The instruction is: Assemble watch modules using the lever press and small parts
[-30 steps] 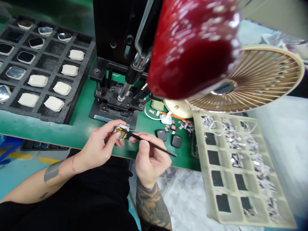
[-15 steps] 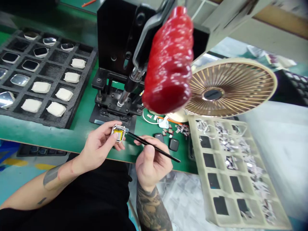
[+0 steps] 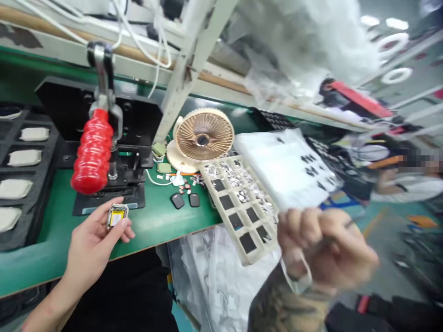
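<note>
My left hand (image 3: 95,242) holds an opened smartwatch case (image 3: 118,216) between thumb and fingers. Its pale frame surrounds a battery with yellow tape, face up above the green bench, just in front of the press. On the right, my right hand (image 3: 325,244) is raised away from the bench, blurred by motion. Its fingers are curled closed; what they hold, if anything, cannot be made out. A white loop (image 3: 298,276) hangs near the wrist of that hand. The tweezers do not show clearly.
A hand press with a red handle (image 3: 92,154) stands behind my left hand. At left lies a black foam tray (image 3: 46,184) of white watch cases. A fan (image 3: 204,133), a compartment tray (image 3: 245,263) and two black pieces (image 3: 177,200) sit to the right. Another person's arm (image 3: 389,183) shows far right.
The view has swung right. My right hand has left the watch case, where it worked with black tweezers, and has risen to the right. My left hand still holds the case.
</note>
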Tool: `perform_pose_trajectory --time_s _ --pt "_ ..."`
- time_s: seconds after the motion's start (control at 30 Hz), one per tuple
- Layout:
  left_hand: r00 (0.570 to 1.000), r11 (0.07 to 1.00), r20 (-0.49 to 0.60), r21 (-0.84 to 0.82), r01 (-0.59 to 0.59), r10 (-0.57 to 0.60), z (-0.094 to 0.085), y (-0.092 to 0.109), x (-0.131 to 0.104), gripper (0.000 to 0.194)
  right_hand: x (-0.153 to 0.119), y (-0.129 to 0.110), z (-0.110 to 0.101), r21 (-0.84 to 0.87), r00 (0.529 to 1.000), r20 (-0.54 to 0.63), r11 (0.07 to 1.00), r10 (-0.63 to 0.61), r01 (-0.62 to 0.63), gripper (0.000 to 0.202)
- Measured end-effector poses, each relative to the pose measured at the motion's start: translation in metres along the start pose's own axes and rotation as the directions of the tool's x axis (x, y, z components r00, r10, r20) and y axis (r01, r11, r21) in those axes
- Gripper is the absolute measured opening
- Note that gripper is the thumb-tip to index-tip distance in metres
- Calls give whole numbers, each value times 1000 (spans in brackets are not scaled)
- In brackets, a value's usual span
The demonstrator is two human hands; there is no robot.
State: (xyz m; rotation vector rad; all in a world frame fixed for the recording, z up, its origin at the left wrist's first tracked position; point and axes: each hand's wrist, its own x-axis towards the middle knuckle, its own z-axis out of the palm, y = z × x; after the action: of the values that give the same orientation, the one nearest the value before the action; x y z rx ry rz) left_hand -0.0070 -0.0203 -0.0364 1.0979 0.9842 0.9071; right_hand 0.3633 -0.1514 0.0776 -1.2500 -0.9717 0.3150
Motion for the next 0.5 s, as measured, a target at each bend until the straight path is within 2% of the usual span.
perform_pose_trajectory --time_s 0.03,0.07,0.13,0.2,0.27,0.33,0.37,0.43,0.5 --pt "1000 1000 13 13 10 -10 -2 -2 0 71 18 5 -16 -169 975 -214 985 -63 27 42" --pt "1000 999 23 26 19 -20 -4 -3 0 74 32 12 -26 -349 911 -370 936 -182 45 36" --pt "999 999 28 39 26 -28 -6 -4 1 78 45 28 -28 -507 848 -438 861 -299 41 33" --pt "999 999 24 32 22 -23 -6 -4 1 77 30 40 -8 -582 833 -372 802 -409 134 31" --pt "999 999 30 33 12 -13 -6 -3 1 74 -7 47 25 -626 844 -181 721 -505 297 19" --pt "999 998 38 63 -7 5 -6 -1 2 69 -48 53 63 -589 865 162 657 -476 471 27" --pt "999 997 46 80 -18 14 -7 -1 2 67 -64 57 81 -552 839 342 633 -422 543 33" --pt "998 996 60 85 -26 21 -7 1 2 64 -86 67 112 -514 732 613 554 -297 655 36" --pt "999 997 50 77 -16 12 -8 3 2 60 -95 77 131 -524 651 737 454 -181 720 35"
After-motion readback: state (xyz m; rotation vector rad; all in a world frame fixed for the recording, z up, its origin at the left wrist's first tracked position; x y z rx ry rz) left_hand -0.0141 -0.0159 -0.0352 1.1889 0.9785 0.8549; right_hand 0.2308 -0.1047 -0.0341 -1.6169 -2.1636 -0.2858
